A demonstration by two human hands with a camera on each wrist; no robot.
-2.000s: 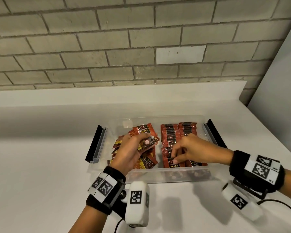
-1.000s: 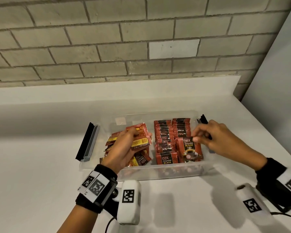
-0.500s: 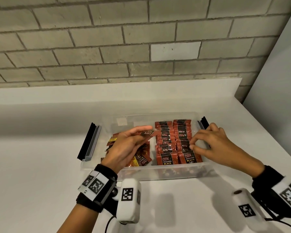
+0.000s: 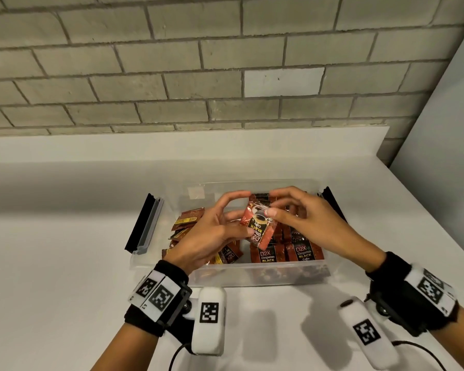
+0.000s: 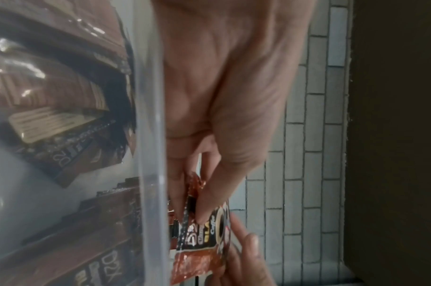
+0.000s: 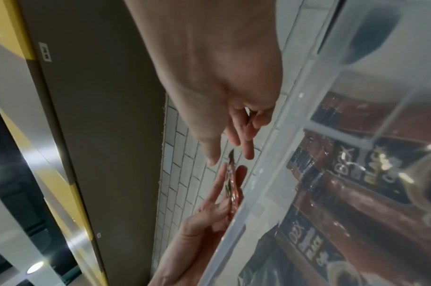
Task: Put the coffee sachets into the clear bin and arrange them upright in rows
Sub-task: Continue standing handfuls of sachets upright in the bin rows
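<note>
1. Both hands came up and met over the middle of the clear bin (image 4: 252, 277) since half a second ago; the right hand left the upright rows.
2. We see the white surface (image 4: 65, 263) carrying the bin, black latches at both ends, brick wall behind.
3. Bin's right half: upright rows of sachets (image 4: 292, 253), labels facing us. Left half: loose pile of sachets (image 4: 188, 223), lying flat and tilted.
4. Left hand (image 4: 206, 239): grip clamped on the lower part of one sachet (image 4: 257, 226), thumb on its face in the left wrist view (image 5: 209, 211).
5. Right hand (image 4: 306, 223): thumb and forefinger grip pinched together on the same sachet's upper edge; other fingers loosely spread.
6. That sachet hangs above the bin, tilted, label upside down, over the near end of the rows.
</note>
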